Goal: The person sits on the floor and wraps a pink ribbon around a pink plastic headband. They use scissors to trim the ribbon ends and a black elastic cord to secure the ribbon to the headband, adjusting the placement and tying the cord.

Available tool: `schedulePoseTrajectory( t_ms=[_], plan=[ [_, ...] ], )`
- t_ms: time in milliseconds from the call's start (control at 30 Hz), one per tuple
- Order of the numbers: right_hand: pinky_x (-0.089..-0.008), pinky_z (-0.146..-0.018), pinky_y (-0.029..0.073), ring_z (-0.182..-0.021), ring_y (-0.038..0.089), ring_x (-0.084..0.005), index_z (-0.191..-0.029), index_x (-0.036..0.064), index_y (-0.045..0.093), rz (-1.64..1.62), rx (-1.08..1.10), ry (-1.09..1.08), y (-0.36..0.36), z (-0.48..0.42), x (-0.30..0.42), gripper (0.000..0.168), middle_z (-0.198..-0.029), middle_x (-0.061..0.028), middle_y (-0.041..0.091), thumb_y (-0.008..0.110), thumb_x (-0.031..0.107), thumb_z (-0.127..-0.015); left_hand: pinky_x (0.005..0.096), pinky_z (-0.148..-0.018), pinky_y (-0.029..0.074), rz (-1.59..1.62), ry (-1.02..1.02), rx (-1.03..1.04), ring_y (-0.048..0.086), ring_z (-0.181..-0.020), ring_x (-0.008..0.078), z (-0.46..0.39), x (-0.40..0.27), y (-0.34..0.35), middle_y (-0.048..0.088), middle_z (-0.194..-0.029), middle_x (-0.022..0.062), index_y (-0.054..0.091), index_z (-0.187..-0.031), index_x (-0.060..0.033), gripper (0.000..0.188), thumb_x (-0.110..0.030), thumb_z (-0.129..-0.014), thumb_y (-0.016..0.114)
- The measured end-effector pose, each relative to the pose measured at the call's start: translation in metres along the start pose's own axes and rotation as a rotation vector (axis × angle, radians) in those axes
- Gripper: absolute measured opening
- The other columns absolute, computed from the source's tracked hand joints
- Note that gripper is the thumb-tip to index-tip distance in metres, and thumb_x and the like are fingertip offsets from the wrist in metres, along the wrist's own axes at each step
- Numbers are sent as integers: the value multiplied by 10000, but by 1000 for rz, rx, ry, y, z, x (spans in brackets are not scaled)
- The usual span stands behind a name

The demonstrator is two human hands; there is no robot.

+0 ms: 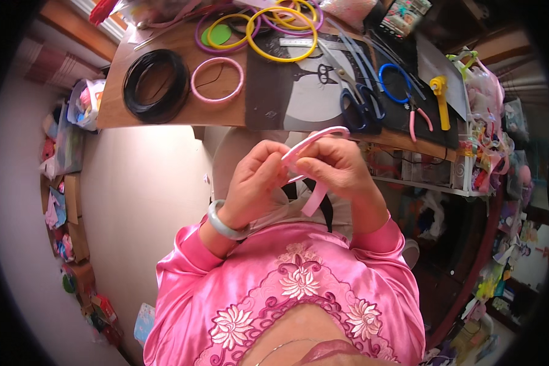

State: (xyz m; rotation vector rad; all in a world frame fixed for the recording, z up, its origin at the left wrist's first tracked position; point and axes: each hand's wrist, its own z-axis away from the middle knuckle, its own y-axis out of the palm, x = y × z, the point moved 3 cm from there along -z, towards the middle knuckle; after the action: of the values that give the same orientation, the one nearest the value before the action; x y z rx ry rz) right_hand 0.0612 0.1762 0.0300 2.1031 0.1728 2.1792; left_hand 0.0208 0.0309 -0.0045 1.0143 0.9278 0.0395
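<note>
In front of my lap I hold a ring partly wrapped in pink satin ribbon (321, 136) between both hands. My left hand (261, 176), with a pale bangle (225, 225) on its wrist, pinches the ring's near left side. On the opposite side my right hand (336, 165) grips it between thumb and fingers. A loose pink ribbon tail (315, 201) hangs below my right thumb. My fingers hide part of the ring. Beyond them on the table (210, 112) lies another ring wrapped in pink (217, 99).
A coil of black cord (132, 87) lies at the table's left. Yellow rings (281, 59) and purple rings overlap at the back. Scissors with blue handles (347, 114), a blue ring (380, 78), pink-handled pliers (412, 126) and a yellow glue gun (443, 107) lie to the right.
</note>
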Motion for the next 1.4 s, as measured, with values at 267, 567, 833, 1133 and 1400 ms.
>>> schedulePoseTrajectory(
  t_ms=[267, 567, 833, 1133, 1400],
  plan=[
    [-219, -486, 343, -565, 452, -41, -797, -4, 630, 453, -72, -49, 1, 10, 14, 9, -651, -8, 535, 635, 3, -801, 187, -532, 337, -352, 46, -152, 399, -575, 44, 11, -4, -11, 492, -713, -17, 504, -910, -34, 86, -110, -918, 545],
    [-208, -579, 403, -656, 512, -69, -869, -6, 633, 466, -333, -95, -40, 13, 26, 56, -764, -34, 580, 602, 21, -832, 162, -551, 368, -314, -9, -214, 461, -613, 25, 27, -2, -45, 532, -712, -31, 537, -874, -45, 96, -115, -886, 601],
    [-201, -566, 392, -637, 499, -81, -853, -16, 631, 695, -259, -153, -26, -4, 17, 40, -746, -43, 568, 606, -2, -825, 167, -553, 367, -243, 34, -184, 454, -621, 28, 32, -6, -50, 530, -725, -33, 544, -871, -42, 71, -81, -878, 604],
    [-240, -512, 395, -564, 505, -125, -853, 1, 617, 683, -228, -225, -9, -32, 14, 41, -725, -80, 556, 617, 21, -818, 175, -539, 365, -323, 57, -219, 450, -604, 36, 34, -11, -55, 515, -698, -26, 525, -814, -49, 113, -19, -836, 631],
    [-354, -582, 484, -679, 604, -269, -998, 64, 595, 1005, -94, -415, 34, -97, -1, 203, -905, -96, 563, 628, 113, -805, 162, -525, 344, -146, 0, -240, 429, -595, 14, 51, -26, -71, 512, -711, -49, 554, -859, -45, 112, -103, -855, 650]
  ],
)
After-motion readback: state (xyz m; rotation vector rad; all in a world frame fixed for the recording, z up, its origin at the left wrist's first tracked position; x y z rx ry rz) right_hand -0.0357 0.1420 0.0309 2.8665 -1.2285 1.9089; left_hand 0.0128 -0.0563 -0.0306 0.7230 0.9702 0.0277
